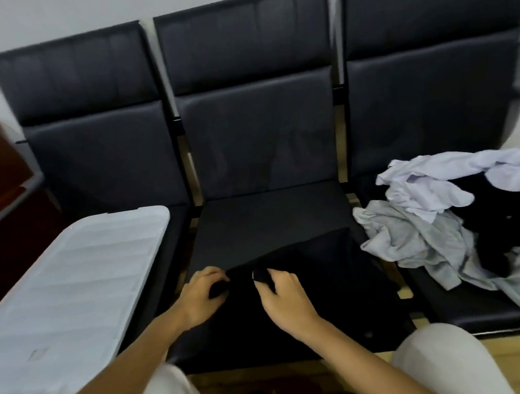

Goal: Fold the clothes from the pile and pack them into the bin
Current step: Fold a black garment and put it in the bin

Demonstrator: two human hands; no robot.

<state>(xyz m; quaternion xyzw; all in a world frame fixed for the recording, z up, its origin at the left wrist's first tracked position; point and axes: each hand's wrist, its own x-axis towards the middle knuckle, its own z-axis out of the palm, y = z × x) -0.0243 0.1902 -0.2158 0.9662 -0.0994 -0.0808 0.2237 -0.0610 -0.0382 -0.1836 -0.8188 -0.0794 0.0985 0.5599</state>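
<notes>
— Two hands are working on the middle seat [254, 221] of the black bench, yes?

— Yes. A black garment [321, 271] is lying across the front of that seat, with one edge running up toward the right. Both hands are sitting at its near-left edge.

— How is the left hand [202, 294] holding it?

— Its fingers are curling round a bunch of the black cloth, gripping it at the seat's front left.

— And the right hand [282, 297]?

— It is pinching a fold of the same cloth between thumb and fingers, just beside the left hand. The two are sitting close together but not touching.

— Where is the pile?

— A heap of clothes [438, 218] is lying on the right seat, just beside the black garment: white pieces on top, grey ones below, something dark among them.

— And the bin?

— A white ribbed lid [86, 281] is covering it on the left seat, so the container underneath is staying hidden. It is sitting near the left hand, apart from it.

— Anything else?

— Light trouser knees [445, 364] are showing at the bottom, and a brown piece of furniture [1, 166] is standing at the far left.
</notes>
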